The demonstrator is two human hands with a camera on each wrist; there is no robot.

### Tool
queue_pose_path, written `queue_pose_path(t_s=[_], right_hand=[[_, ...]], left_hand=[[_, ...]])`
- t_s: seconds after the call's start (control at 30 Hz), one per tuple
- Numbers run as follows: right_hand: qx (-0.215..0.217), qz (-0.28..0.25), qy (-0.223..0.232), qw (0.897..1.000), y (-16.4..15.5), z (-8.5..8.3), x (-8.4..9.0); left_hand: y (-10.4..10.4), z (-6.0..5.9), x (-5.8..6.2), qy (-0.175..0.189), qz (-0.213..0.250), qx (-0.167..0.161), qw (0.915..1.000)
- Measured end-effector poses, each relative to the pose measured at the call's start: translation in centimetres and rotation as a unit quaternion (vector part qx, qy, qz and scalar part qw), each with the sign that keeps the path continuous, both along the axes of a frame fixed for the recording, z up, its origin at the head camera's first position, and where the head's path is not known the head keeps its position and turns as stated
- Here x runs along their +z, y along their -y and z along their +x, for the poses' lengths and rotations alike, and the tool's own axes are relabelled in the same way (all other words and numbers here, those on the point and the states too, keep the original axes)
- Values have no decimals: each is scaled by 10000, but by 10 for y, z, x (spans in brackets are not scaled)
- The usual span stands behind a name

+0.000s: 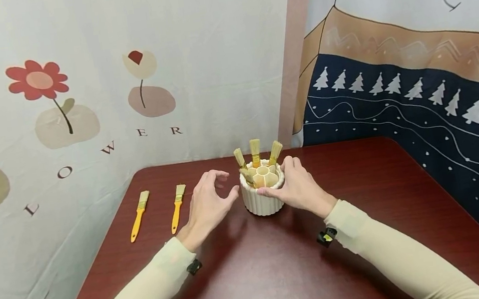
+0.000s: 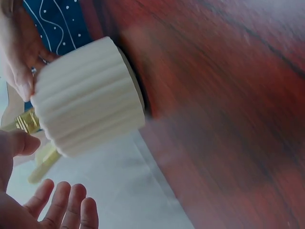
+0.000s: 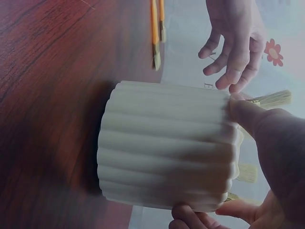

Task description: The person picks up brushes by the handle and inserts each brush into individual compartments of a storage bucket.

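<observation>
A cream ribbed round brush holder [image 1: 264, 203] with petal-shaped compartments stands upright on the table. Several paintbrushes [image 1: 255, 147] stand in it, bristles up, their lower parts hidden inside. My right hand [image 1: 302, 185] grips the holder from its right side, thumb at the front rim and fingers round the far side, as the right wrist view also shows. Just left of the holder, my left hand [image 1: 208, 200] hovers with fingers apart and nothing between them. Farther left lie two paintbrushes with yellow handles, an outer paintbrush [image 1: 138, 222] and an inner paintbrush [image 1: 177, 214].
The dark red-brown table [image 1: 256, 273] has its far edge close behind the holder. A pale cloth with printed flowers [image 1: 210, 62] hangs behind it, and a navy cloth with white trees [image 1: 397, 108] hangs on the right.
</observation>
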State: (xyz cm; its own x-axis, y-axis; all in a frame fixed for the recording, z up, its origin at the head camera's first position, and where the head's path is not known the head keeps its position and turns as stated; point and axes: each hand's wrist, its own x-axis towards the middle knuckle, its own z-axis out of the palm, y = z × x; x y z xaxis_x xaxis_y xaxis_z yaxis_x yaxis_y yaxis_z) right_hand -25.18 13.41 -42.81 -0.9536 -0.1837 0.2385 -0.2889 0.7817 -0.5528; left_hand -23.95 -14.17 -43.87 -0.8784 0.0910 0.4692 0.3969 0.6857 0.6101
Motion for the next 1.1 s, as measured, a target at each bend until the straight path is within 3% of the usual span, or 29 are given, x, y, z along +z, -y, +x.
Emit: queue_pose_path(t_s=[0.33, 0.67, 0.87, 1.1], right_hand=[[-58, 79, -7, 10000, -2, 1, -3], [92, 163, -17, 9998, -10, 2, 0], [543, -50, 315, 9980, -29, -9, 8], [1205, -459, 818, 9883, -47, -30, 9]], left_hand=[[40, -13, -6, 233, -373, 362, 9984], [89, -25, -19, 836, -690, 651, 9920], [114, -31, -22, 1193, -869, 846, 9854], [137, -40, -26, 1446, -1242, 1017, 9764]])
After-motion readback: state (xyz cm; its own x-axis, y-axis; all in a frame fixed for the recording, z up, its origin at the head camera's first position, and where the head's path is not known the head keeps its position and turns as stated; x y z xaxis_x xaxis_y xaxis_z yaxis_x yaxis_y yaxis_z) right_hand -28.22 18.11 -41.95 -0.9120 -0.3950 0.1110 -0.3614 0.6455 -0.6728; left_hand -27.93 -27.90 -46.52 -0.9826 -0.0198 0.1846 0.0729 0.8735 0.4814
